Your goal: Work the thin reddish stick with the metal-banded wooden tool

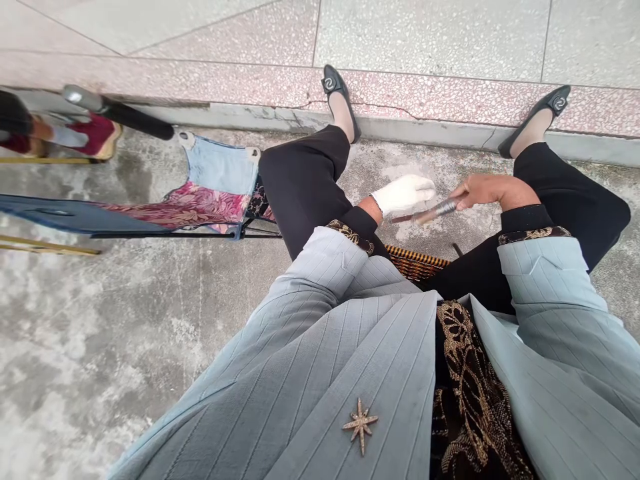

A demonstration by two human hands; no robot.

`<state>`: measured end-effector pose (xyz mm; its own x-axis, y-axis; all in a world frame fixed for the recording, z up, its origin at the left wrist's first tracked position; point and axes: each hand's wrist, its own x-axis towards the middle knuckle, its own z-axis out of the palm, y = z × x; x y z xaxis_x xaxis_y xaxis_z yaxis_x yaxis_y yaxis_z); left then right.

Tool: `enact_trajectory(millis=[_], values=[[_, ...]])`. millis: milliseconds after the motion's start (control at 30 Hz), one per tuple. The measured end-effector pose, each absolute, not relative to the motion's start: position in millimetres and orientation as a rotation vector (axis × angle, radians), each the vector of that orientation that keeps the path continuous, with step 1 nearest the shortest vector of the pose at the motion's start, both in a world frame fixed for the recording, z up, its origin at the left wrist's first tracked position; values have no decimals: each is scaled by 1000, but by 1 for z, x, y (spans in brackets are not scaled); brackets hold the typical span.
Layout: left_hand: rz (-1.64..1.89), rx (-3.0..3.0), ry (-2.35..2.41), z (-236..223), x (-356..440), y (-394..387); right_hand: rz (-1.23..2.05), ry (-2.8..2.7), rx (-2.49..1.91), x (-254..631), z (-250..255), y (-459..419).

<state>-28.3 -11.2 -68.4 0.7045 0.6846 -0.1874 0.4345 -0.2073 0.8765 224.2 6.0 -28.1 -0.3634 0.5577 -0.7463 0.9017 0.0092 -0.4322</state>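
Observation:
My right hand (480, 191) is bare and closed round a short brush-like tool (440, 211), which has a silvery band and a pale brownish end pointing left. Motion blurs that end. Beside it runs a thin reddish-brown stick (403, 218); what holds the stick is unclear. A white glove covers my left hand (404, 193), its fingers bent and pressed together just left of the tool. Whatever those fingers may hold is hidden. Both hands hover between my knees, above the concrete floor.
Under me shows a woven black-and-orange seat (417, 263). To the left stands a fabric folding chair (215, 177), with a dark tube (135, 119) near it. Another person's red shoe (95, 135) is farther left. A low concrete step (430, 137) crosses ahead, with my shoes at it.

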Motion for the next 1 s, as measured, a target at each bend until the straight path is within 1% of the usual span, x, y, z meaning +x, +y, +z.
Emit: enact_trajectory(millis=[67, 100, 167, 233, 267, 300, 367, 467, 500, 567, 667, 800, 900, 1000], values=[[398, 1712, 930, -68, -29, -7, -1611, 1912, 1376, 229, -17, 2], [461, 1619, 950, -66, -28, -7, -1756, 1927, 1395, 230, -13, 1], [579, 1412, 976, -60, -24, -8, -1989, 2005, 1572, 227, -12, -2], [654, 1225, 1000, -52, -19, -13, -2056, 2109, 1858, 216, -18, -4], [666, 1155, 994, -49, -16, -17, -1998, 2162, 2010, 207, -23, -6], [665, 1100, 979, -47, -14, -20, -1864, 2198, 2147, 198, -27, -8], [655, 1011, 953, -47, -9, -25, -1439, 2271, 2327, 178, -32, -15], [671, 895, 980, -56, 0, -28, -736, 2370, 2255, 155, -29, -31], [677, 862, 997, -60, 3, -29, -579, 2386, 2186, 150, -26, -36], [680, 794, 1017, -67, 10, -28, -390, 2408, 2063, 146, -22, -45], [698, 665, 1004, -72, 16, -27, -290, 2434, 1949, 147, -20, -53], [767, 532, 978, -73, 16, -27, -263, 2463, 1881, 157, -27, -62], [832, 516, 935, -70, 14, -28, -319, 2477, 1938, 168, -39, -71], [857, 553, 899, -62, 12, -28, -468, 2506, 2038, 187, -52, -78]])
